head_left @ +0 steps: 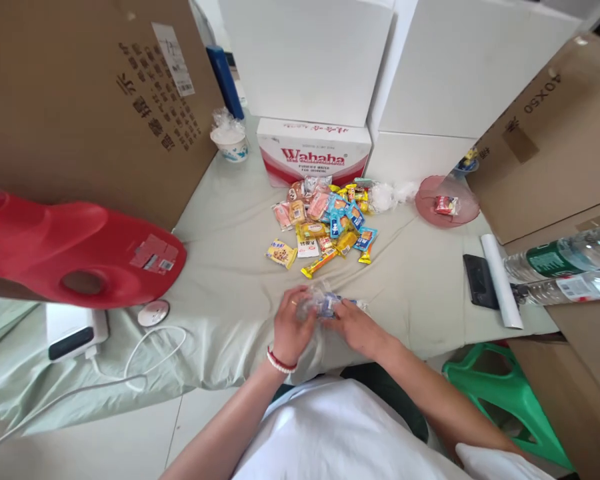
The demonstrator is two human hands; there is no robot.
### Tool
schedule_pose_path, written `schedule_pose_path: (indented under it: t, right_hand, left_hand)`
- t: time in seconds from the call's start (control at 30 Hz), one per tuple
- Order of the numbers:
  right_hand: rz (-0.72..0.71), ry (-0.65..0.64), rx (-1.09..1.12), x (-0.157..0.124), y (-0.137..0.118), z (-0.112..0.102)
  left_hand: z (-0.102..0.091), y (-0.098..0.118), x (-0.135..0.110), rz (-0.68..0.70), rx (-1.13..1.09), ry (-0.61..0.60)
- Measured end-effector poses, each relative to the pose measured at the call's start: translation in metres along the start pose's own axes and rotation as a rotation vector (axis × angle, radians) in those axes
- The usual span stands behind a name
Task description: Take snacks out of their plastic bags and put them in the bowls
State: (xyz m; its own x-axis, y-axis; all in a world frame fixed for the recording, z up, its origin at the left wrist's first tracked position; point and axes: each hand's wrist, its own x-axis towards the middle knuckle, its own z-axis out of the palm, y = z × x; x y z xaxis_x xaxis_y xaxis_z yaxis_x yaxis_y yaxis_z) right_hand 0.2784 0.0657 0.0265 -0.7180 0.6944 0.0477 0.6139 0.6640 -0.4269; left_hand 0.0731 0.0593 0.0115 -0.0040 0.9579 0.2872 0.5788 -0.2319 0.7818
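Near the front edge of the cloth-covered table, my left hand (293,325) has its fingers closed on a crumpled clear plastic bag (311,298). Close beside it, my right hand (357,327) grips a small blue-and-white packet (329,305), which lies against or inside the bag; I cannot tell which. Beyond my hands spreads a heap of wrapped snacks (325,223) in yellow, blue, pink and brown wrappers. A yellow cookie packet (281,253) lies at its left edge, and a long yellow-orange packet (320,263) points toward me.
Behind the heap stands a Wahaha carton (315,152). To the right are a pink bowl (425,207) with a red packet, a phone (480,281), a white roll (501,283) and bottles (560,260). A red jug (80,247), power bank (75,331) and cable are left.
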Motion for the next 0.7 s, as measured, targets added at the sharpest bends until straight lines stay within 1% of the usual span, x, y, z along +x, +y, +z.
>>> schedule_pose_path:
  t: [0.07,0.13,0.17,0.2,0.27,0.3,0.33,0.37,0.4,0.47,0.53,0.6,0.63,0.7]
  right_hand:
    - [-0.019,0.025,0.043,-0.005,-0.002,-0.002]
    - [-0.026,0.068,0.135,-0.016,0.001,-0.004]
    - [0.02,0.128,0.175,-0.022,0.003,-0.005]
    - [0.119,0.214,0.188,-0.028,0.007,-0.005]
    - [0.423,0.407,0.125,-0.037,0.014,-0.003]
    - [0.571,0.468,0.067,-0.039,0.018,-0.001]
    - [0.677,0.485,0.017,-0.04,0.02,0.0]
    - [0.729,0.463,-0.01,-0.04,0.022,0.001]
    - [0.735,0.424,-0.009,-0.039,0.023,0.002]
    - [0.695,0.378,0.061,-0.035,0.021,-0.001]
    - [0.645,0.373,0.177,-0.03,0.015,-0.007]
    - [0.559,0.364,0.26,-0.021,0.008,-0.013]
    - [0.497,0.351,0.27,-0.014,0.005,-0.015]
    - [0.376,0.324,0.241,0.005,-0.001,-0.016]
  left_hand:
    - [0.004,0.012,0.0,0.137,-0.091,-0.125]
    - [0.006,0.016,-0.001,0.246,-0.03,-0.262]
    - [0.008,0.017,-0.001,0.285,0.034,-0.307]
    - [0.01,0.016,-0.002,0.319,0.102,-0.332]
    - [0.014,0.013,-0.004,0.378,0.218,-0.332]
    - [0.015,0.011,-0.005,0.407,0.261,-0.317]
    - [0.017,0.01,-0.006,0.433,0.297,-0.297]
    - [0.018,0.01,-0.007,0.455,0.327,-0.276]
    - [0.018,0.01,-0.009,0.47,0.352,-0.252]
    - [0.019,0.011,-0.013,0.486,0.396,-0.2]
    - [0.021,0.012,-0.017,0.472,0.44,-0.143]
    - [0.025,0.013,-0.018,0.443,0.466,-0.12]
    - [0.027,0.013,-0.017,0.43,0.463,-0.14]
    - [0.028,0.012,-0.01,0.42,0.423,-0.248]
